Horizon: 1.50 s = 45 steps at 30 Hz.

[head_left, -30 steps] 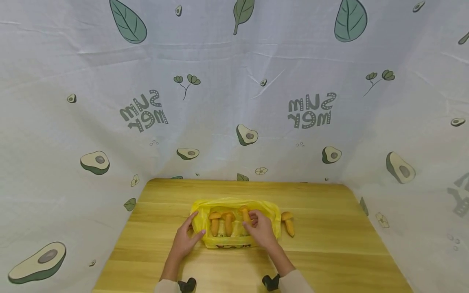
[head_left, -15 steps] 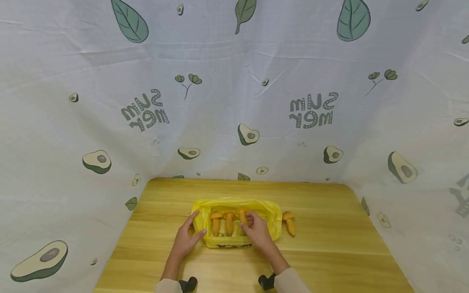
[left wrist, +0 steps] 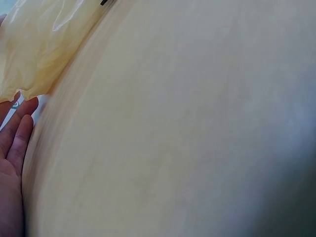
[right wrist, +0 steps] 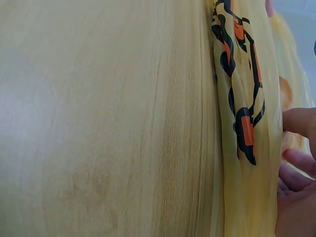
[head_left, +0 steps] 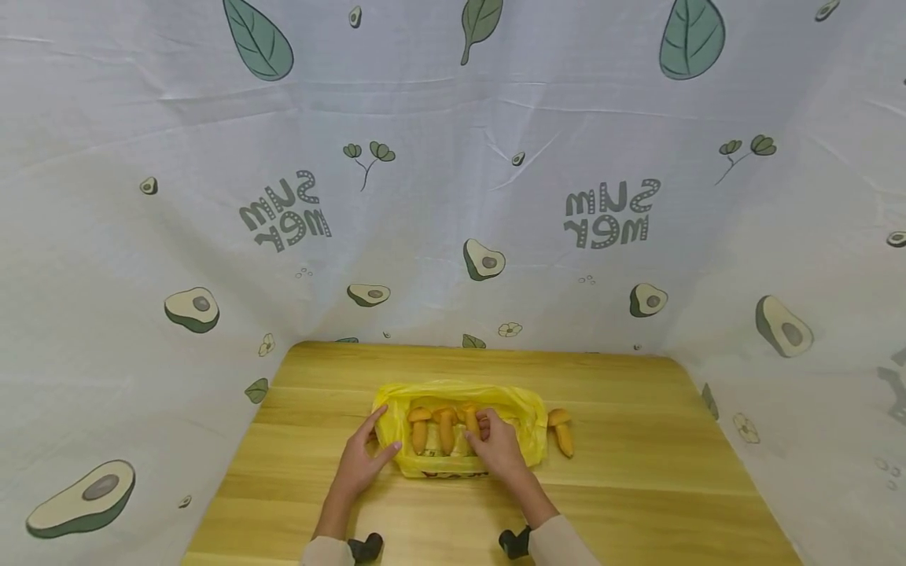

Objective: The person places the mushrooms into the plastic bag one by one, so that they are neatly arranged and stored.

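Note:
A yellow plastic bag (head_left: 532, 409) lies with its mouth spread wide on the wooden table. Inside, two orange mushrooms (head_left: 419, 434) stand out side by side at the left and middle. My right hand (head_left: 501, 450) reaches into the bag and pinches a third mushroom (head_left: 471, 421) beside them. Its fingers (right wrist: 296, 121) are partly behind the bag's printed front wall in the right wrist view. At the bag's left end, my left hand (head_left: 357, 465) touches the rim with thumb and fingers spread; its fingers (left wrist: 19, 140) look fairly straight in the left wrist view.
Just outside the bag's right end lies another mushroom (head_left: 562, 434). The wooden table (head_left: 637, 487) extends on both sides and in front. A white cloth (head_left: 425, 212) with avocado and leaf prints hangs behind and at the sides.
My right hand has moved slightly left and lowered the pinched mushroom to lie beside the others in the bag. My left hand stays at the bag's left end.

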### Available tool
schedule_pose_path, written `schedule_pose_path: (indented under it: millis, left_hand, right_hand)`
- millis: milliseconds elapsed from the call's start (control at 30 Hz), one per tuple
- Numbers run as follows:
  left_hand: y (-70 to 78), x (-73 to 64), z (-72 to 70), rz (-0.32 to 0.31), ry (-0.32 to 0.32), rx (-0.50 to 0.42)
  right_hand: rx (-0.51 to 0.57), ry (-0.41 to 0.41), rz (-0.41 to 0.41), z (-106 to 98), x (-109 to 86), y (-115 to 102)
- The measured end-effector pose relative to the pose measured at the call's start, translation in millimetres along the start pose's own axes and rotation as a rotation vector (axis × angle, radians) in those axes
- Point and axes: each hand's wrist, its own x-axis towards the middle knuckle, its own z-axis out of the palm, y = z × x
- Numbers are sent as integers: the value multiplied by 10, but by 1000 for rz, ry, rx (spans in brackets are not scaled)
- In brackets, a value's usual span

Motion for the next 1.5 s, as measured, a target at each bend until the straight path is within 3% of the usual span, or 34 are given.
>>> schedule_pose_path:
  millis: [467,767,1167,1500]
  left_hand:
    - [11,0,10,2,-3,4]
    - [-14,5,-3,23,-2,13]
    - [-22,1,-1,83,27,20]
    - [7,-1,-8,49,10,-3]
  right_hand:
    - [-48,-59,14,-48,-14,5]
    - [-25,-46,17,-75,-52,24]
    - [18,42,12,-366,-136,56]
    - [-49,103,-30,-564,-203,127]
